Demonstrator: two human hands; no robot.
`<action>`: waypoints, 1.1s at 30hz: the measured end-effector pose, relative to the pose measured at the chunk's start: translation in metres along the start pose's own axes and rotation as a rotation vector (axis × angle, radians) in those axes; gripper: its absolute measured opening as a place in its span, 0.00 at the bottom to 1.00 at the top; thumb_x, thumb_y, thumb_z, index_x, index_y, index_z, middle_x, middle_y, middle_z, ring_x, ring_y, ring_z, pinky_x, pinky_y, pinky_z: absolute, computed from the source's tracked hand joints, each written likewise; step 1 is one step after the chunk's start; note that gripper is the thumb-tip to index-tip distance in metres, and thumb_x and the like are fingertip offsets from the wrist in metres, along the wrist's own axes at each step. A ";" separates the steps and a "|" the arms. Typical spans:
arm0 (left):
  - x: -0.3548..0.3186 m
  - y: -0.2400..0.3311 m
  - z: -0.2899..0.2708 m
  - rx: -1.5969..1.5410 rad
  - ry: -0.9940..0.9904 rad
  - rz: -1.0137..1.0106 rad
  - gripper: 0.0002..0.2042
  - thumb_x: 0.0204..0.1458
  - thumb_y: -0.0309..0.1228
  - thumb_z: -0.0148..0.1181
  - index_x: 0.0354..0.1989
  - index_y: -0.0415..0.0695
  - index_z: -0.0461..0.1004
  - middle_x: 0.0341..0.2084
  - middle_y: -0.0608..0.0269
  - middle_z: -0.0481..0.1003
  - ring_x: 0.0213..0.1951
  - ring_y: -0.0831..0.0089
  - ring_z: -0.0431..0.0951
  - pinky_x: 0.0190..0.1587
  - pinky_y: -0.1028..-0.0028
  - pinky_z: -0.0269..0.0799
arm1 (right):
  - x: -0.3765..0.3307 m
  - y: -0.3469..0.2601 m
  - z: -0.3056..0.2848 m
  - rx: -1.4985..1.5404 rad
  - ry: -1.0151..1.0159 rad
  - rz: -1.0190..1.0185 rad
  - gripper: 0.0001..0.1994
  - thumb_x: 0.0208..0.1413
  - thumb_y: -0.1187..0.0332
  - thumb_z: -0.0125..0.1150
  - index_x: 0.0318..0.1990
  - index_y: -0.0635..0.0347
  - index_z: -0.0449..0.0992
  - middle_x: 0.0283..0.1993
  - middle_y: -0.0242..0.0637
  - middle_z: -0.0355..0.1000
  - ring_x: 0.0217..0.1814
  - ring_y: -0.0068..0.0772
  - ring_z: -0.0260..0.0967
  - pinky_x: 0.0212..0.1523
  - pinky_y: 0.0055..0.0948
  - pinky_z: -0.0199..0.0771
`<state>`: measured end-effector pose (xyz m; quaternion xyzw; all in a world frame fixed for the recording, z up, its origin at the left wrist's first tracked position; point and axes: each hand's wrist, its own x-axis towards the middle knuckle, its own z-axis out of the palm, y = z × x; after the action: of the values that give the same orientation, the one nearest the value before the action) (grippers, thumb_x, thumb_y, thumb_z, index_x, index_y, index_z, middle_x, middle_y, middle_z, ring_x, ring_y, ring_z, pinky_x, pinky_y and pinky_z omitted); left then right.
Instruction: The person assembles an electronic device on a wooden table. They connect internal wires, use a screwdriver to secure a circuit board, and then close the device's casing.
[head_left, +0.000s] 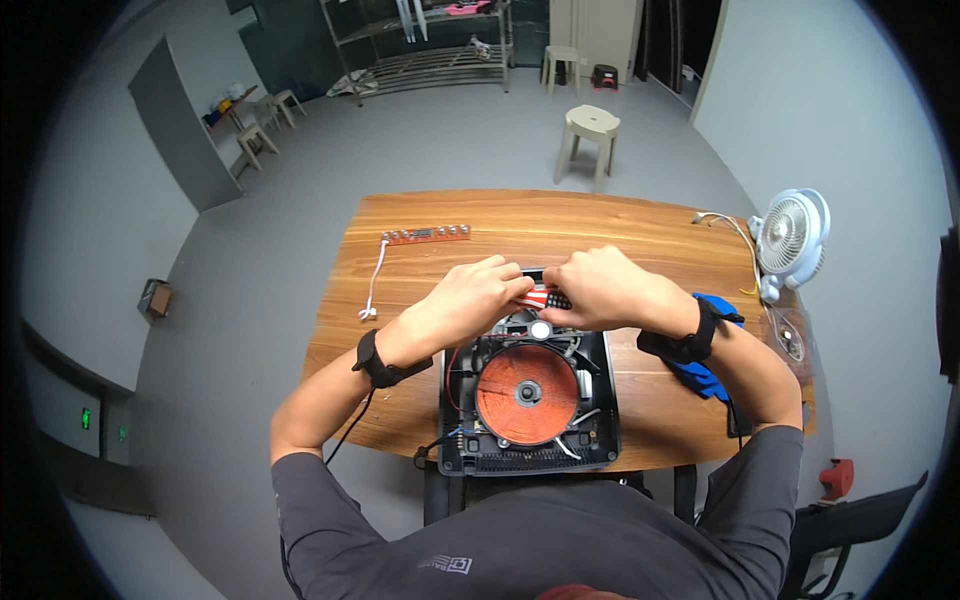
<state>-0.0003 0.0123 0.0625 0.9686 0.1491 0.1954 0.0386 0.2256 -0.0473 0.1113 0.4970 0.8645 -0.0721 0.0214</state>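
An opened black induction cooker base [455, 440] lies on the wooden table [600, 225], with its round copper coil [527, 394] exposed. At the cooker's far edge my left hand [476, 295] and my right hand [598, 288] meet over a small red and black part with wires [540, 296]. Both hands pinch it from either side. The fingers hide most of the part. Black bands sit on both wrists.
A narrow red circuit strip [426, 235] with a white cable [374, 282] lies at the table's far left. A small white fan [790, 238] stands at the right edge, with blue cloth [705, 372] beside my right forearm. A beige stool [590, 140] stands beyond the table.
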 end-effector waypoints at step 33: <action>-0.107 -0.044 0.052 -0.772 -0.418 -1.020 0.21 0.72 0.43 0.46 0.41 0.32 0.71 0.20 0.55 0.78 0.19 0.69 0.81 0.19 0.71 0.77 | -0.124 0.087 0.167 0.581 0.096 0.621 0.23 0.57 0.54 0.68 0.34 0.73 0.77 0.27 0.63 0.76 0.34 0.62 0.79 0.36 0.49 0.78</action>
<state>-0.0867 0.0206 -0.0302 0.7109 0.4968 0.0005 0.4977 0.3575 -0.1346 -0.0497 0.7221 0.6175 -0.2795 -0.1388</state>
